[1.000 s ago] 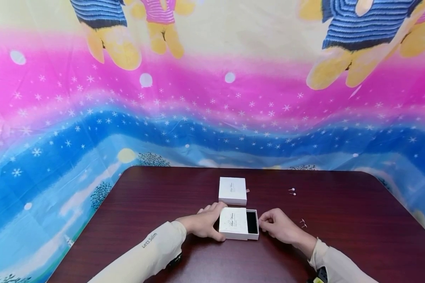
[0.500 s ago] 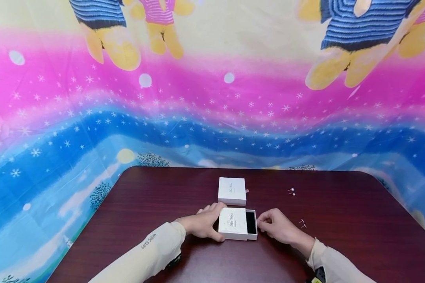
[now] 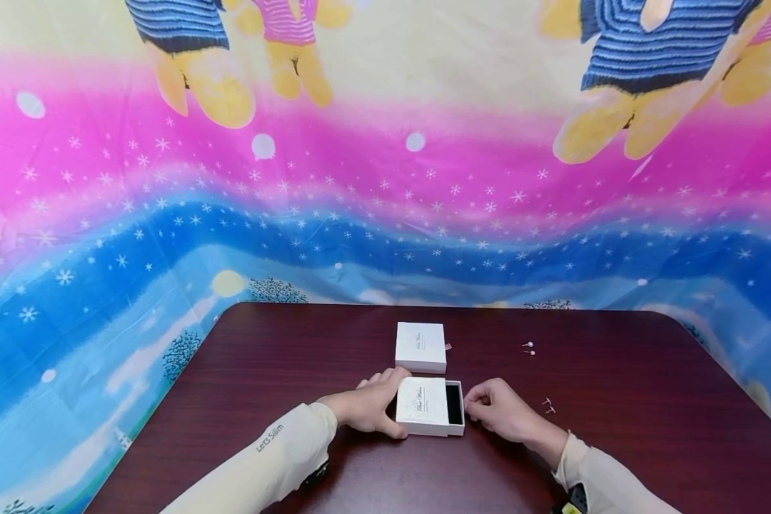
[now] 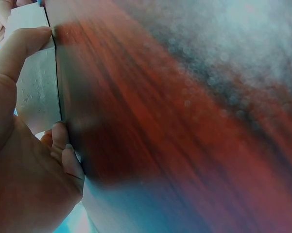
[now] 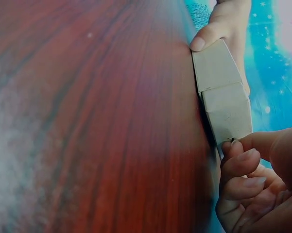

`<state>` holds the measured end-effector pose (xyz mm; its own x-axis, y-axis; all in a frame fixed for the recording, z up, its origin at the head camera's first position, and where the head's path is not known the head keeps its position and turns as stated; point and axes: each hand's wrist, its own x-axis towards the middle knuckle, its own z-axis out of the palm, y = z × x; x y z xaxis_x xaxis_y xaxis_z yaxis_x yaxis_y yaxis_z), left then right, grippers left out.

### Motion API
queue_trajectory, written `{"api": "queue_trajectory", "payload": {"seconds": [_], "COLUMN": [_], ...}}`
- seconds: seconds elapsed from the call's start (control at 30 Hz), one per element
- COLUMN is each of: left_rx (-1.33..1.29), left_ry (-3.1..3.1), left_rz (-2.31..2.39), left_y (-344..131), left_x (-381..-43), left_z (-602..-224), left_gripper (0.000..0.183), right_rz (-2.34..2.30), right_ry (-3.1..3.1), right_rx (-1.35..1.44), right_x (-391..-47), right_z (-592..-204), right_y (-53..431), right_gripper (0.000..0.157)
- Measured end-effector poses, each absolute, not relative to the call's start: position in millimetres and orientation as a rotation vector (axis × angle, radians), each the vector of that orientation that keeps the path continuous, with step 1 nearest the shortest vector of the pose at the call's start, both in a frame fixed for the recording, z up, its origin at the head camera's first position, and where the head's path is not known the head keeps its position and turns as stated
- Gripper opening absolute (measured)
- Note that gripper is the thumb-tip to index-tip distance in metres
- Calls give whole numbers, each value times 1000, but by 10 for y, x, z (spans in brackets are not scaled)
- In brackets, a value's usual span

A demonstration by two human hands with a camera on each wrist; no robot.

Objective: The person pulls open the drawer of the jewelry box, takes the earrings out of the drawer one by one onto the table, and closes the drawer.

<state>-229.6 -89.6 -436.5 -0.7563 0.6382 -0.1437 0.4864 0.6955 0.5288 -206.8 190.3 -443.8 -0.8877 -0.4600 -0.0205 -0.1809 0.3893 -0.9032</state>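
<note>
A small white drawer box (image 3: 422,402) with printed lettering lies on the dark red table, its drawer (image 3: 455,407) part-way out to the right. Black lining shows inside the drawer. The left hand (image 3: 369,407) grips the sleeve's left end, thumb on the near side and fingers on the far side. At the drawer's right end the right hand (image 3: 502,412) has thumb and index finger pinched together. In the right wrist view those fingertips (image 5: 237,146) touch the drawer's end; whatever lies between them is hidden. The left wrist view shows the thumb (image 4: 36,39) along the box's side.
Behind stands a second white box (image 3: 420,348) with a small pink tab (image 3: 448,347). Two pearl-headed studs (image 3: 530,348) lie at the back right. Nearer the right hand are two small metallic pieces (image 3: 549,406). A printed cloth (image 3: 385,178) hangs behind the table (image 3: 295,343).
The drawer has slid slightly left into its sleeve, so less black lining shows. The right hand has moved left with it, while the left hand keeps its hold on the sleeve.
</note>
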Motion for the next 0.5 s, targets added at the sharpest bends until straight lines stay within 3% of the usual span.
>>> {"api": "queue_trajectory", "payload": {"seconds": [0.5], "left_rx": [889], "left_ry": [2587], "left_rz": [681], "left_y": [-897], "left_x": [-2309], "left_z": [-4376], "left_gripper": [78], "right_rz": [-1495], "right_ry": [2385], "right_rx": [-564], "right_x": [-2079], "right_z": [-4442], "right_y": [1870], "right_gripper": [18]}}
